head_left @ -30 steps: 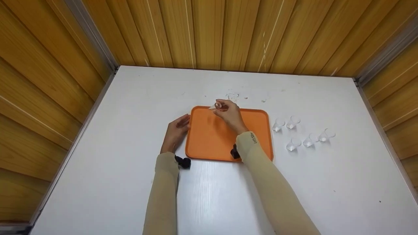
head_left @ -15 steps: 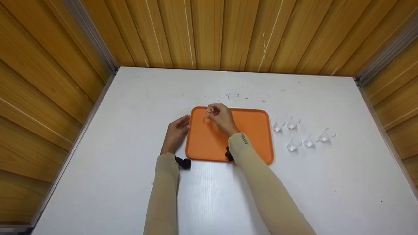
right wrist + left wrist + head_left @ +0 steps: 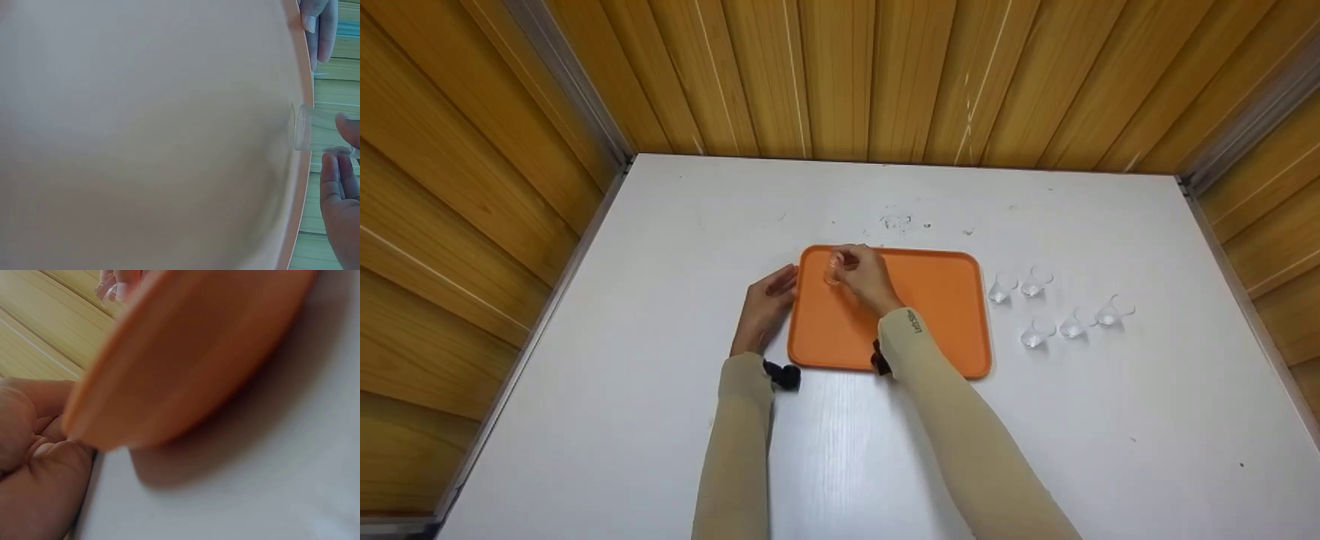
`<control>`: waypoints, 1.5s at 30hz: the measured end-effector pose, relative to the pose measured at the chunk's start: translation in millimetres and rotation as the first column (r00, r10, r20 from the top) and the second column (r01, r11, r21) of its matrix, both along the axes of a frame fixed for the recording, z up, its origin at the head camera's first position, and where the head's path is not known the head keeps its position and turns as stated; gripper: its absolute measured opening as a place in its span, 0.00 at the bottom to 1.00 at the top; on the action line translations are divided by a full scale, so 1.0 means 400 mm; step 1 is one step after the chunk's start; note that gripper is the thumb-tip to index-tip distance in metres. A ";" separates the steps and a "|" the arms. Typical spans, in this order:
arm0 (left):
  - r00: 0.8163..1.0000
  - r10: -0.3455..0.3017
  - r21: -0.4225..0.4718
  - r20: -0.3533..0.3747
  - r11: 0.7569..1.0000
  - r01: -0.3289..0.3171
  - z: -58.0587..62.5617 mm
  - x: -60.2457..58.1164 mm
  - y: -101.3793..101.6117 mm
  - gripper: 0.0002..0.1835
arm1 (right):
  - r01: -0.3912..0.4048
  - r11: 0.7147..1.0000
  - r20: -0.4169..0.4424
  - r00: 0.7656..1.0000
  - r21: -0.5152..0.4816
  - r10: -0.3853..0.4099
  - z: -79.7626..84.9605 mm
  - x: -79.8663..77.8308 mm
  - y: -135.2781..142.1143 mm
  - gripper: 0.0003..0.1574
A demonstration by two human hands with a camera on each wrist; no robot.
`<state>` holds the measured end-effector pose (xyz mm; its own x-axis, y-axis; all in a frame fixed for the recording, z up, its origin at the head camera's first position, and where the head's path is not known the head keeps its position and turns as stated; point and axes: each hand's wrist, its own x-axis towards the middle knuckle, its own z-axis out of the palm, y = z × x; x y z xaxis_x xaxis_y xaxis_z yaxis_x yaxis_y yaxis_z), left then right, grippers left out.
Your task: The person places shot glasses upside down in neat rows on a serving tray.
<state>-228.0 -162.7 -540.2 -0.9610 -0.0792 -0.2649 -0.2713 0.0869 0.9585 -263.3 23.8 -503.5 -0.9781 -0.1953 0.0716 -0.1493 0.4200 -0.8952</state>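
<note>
My right hand (image 3: 868,279) pinches a small clear cup (image 3: 834,268) over the left back part of an orange tray (image 3: 915,315). In the right wrist view, thumb and fingertips hold the clear cup (image 3: 315,129), and its round end is close to the tray surface, where a faint reflection shows. My left hand (image 3: 766,306) lies beside the tray's left edge with relaxed fingers, fingertips right at the rim. The left wrist view has the left hand (image 3: 39,455) by the blurred tray corner (image 3: 169,371).
Right of the tray, several clear cups stand on the white table (image 3: 1110,420), among them a near cup (image 3: 1033,336) and a far cup (image 3: 1036,282). Wood-patterned walls (image 3: 840,82) close off the back and sides.
My right hand has moved left and toward me, bringing the clear cup lower over the tray's left back part and tipping it. The left hand stays in place.
</note>
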 end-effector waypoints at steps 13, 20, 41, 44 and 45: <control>0.999 0.010 0.026 0.037 1.000 -0.011 0.006 -0.003 0.009 0.26 | 0.018 0.999 0.168 0.986 -0.048 -0.009 0.006 -0.001 0.006 0.20; 1.000 0.001 0.052 -0.003 0.999 0.000 0.003 0.000 0.006 0.26 | -0.012 0.999 0.185 0.983 -0.046 0.020 0.009 -0.003 0.011 0.24; 0.999 0.003 0.017 0.046 1.000 -0.004 -0.003 0.000 -0.004 0.25 | -0.076 0.997 0.160 0.984 -0.030 0.079 0.039 0.006 0.044 0.29; 0.999 0.000 0.017 0.043 1.000 0.000 -0.002 -0.001 -0.004 0.25 | -0.071 0.997 0.142 0.987 -0.038 0.075 0.048 0.007 0.060 0.32; 0.999 0.002 0.021 0.041 1.000 -0.003 -0.002 -0.001 -0.004 0.25 | -0.070 0.997 0.134 0.988 -0.045 0.075 0.051 0.008 0.066 0.33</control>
